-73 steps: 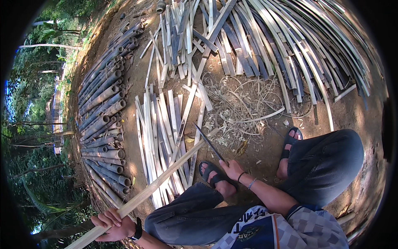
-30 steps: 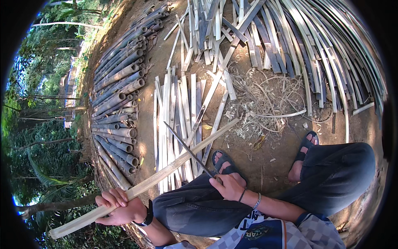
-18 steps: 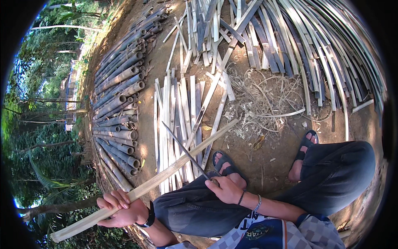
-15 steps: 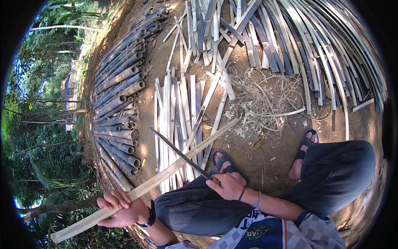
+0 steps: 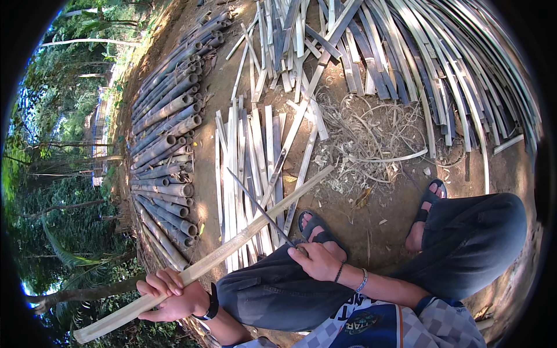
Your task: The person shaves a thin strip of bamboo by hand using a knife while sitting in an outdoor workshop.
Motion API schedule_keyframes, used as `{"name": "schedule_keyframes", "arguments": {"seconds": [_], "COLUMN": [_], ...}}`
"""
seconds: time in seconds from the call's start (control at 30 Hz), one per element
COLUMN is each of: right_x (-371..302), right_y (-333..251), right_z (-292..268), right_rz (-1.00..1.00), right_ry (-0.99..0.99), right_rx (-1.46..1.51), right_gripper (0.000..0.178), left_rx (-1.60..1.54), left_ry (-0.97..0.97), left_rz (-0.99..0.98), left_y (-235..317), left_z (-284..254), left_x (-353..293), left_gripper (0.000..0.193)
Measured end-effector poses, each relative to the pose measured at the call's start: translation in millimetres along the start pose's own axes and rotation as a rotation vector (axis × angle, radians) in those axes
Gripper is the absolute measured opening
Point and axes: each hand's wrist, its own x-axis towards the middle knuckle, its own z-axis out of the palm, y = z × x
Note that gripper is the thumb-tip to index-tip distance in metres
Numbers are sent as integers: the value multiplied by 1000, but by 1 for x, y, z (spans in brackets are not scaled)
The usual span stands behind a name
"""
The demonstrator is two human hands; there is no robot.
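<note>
My left hand (image 5: 168, 294) is wrapped round the lower left part of a long, pale split bamboo strip (image 5: 223, 250). The strip slants up to the right, over my left thigh and out over the ground. In my right hand (image 5: 319, 262), closed on its handle, is a knife with a long, thin, dark blade (image 5: 279, 229). The blade points up and to the left and crosses the strip near its middle in this view. I cannot tell whether blade and strip touch. Most of the knife's handle is hidden by my fingers.
Several pale bamboo strips (image 5: 233, 174) lie just beyond the held one. Curled shavings (image 5: 371, 145) cover the dirt ahead of my sandalled feet. A large stack of long strips (image 5: 441, 64) spreads at far right. Cut bamboo poles (image 5: 168, 110) are piled at left, beside trees.
The knife's tip has shifted right and slightly up, and its blade looks narrower, turned more edge-on. The strip and my left hand have barely moved.
</note>
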Motion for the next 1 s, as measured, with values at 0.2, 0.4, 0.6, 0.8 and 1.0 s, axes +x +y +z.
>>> {"name": "schedule_keyframes", "arguments": {"seconds": [0.2, 0.4, 0.6, 0.8, 1.0], "right_x": [21, 7, 3, 18, 4], "right_y": [33, 16, 3, 49, 15], "right_z": [-4, 1, -7, -6, -7], "right_rz": [166, -189, 98, -77, -4], "right_ry": [45, 34, -1, 148, 73], "right_rx": [171, -149, -2, -107, -128], "right_gripper": [55, 52, 59, 57, 58], "left_rx": [9, 8, 22, 2, 12], "left_ry": [38, 20, -29, -25, 18], "left_rz": [1, 12, 14, -8, 14], "left_y": [0, 0, 4, 1, 1], "left_z": [8, 12, 10, 10, 6], "left_x": [-1, -3, -4, -2, -1], "left_gripper": [56, 56, 56, 56, 56]}}
